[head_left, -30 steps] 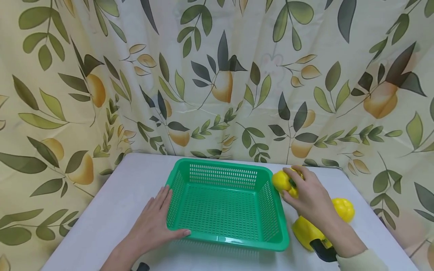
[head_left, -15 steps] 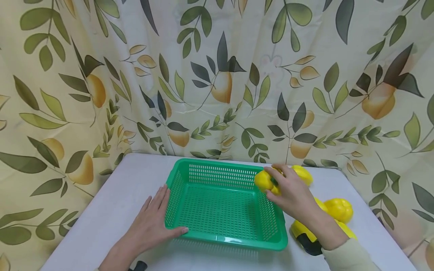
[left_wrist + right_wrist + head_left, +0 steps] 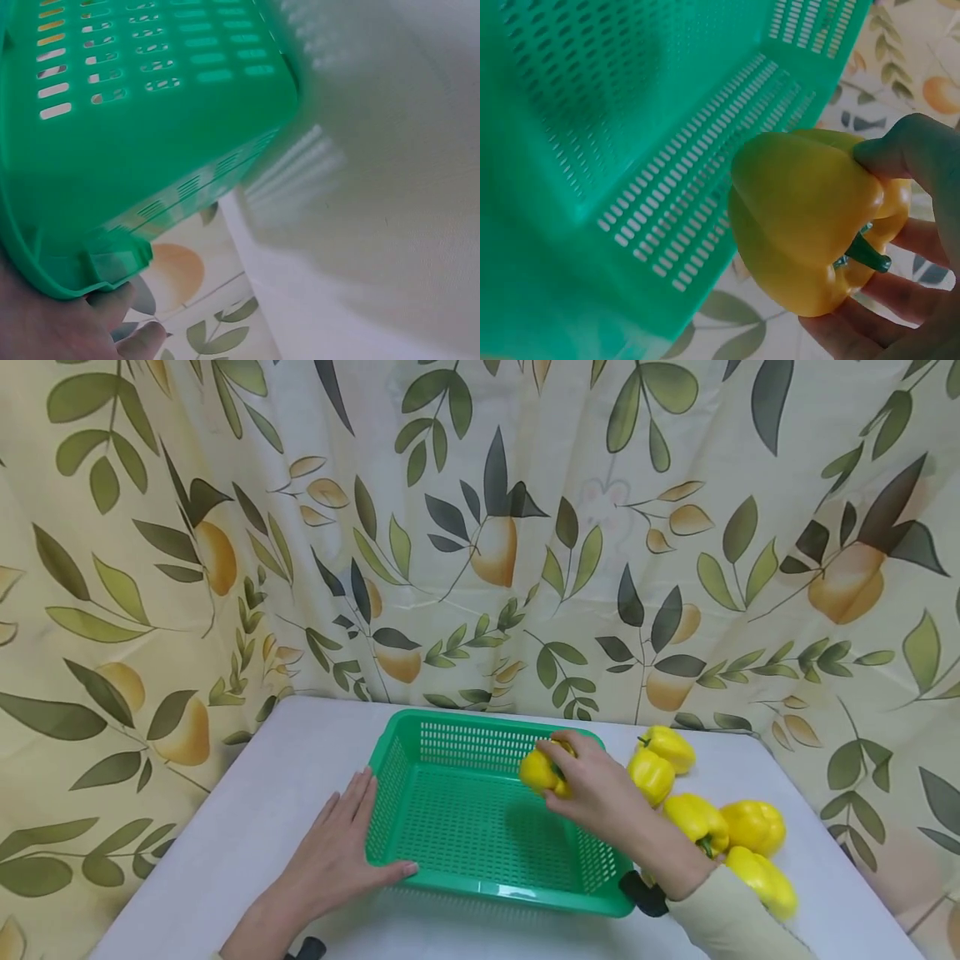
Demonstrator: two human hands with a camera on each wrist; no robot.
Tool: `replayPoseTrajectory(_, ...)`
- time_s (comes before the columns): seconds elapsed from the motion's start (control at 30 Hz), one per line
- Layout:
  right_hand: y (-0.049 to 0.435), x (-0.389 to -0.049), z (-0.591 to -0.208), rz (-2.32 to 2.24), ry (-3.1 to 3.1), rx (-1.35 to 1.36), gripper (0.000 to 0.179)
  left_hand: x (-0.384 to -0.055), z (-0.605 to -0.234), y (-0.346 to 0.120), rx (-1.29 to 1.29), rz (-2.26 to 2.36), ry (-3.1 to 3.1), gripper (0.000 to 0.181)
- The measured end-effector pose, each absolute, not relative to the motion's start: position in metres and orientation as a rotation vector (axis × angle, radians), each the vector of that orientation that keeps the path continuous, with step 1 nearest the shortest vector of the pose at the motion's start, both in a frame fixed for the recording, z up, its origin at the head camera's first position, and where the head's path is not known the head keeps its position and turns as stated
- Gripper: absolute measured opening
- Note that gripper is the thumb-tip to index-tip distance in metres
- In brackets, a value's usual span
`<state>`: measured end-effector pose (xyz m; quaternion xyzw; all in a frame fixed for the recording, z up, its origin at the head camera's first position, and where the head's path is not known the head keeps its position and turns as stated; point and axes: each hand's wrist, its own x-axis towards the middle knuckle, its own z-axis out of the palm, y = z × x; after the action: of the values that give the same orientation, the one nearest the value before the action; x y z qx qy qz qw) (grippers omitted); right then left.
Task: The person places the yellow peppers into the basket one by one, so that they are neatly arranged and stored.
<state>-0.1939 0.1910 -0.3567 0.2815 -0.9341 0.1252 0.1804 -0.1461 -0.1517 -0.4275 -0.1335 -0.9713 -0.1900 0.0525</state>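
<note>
A green plastic basket (image 3: 487,827) with slotted walls stands on the white table, its inside bare in the head view. My right hand (image 3: 596,781) holds a yellow bell pepper (image 3: 536,771) over the basket's right half. Close up in the right wrist view, thumb and fingers wrap the pepper (image 3: 802,217) near its green stem. At the basket's left side my left hand (image 3: 333,852) rests along the rim, fingers extended and thumb on the front-left corner. The left wrist view shows this hand (image 3: 67,322) against the rim, partly hidden.
Several more yellow peppers lie right of the basket, among them a back one (image 3: 667,747), a middle one (image 3: 696,822) and a front one (image 3: 763,883). A leaf-patterned curtain (image 3: 465,635) hangs behind the white table (image 3: 315,735).
My right hand has carried the pepper leftward, from beside the basket's right rim to above its inside. More of the peppers on the right now show. My left hand keeps its place.
</note>
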Motion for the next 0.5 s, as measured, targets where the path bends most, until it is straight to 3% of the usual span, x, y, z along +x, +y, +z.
replayPoseTrajectory(0.5,0.145,-0.211,-0.363,0.32,-2.637,0.953,0.052,-0.146,-0.429,-0.153,-0.406,-0.551,-2.943,0.122)
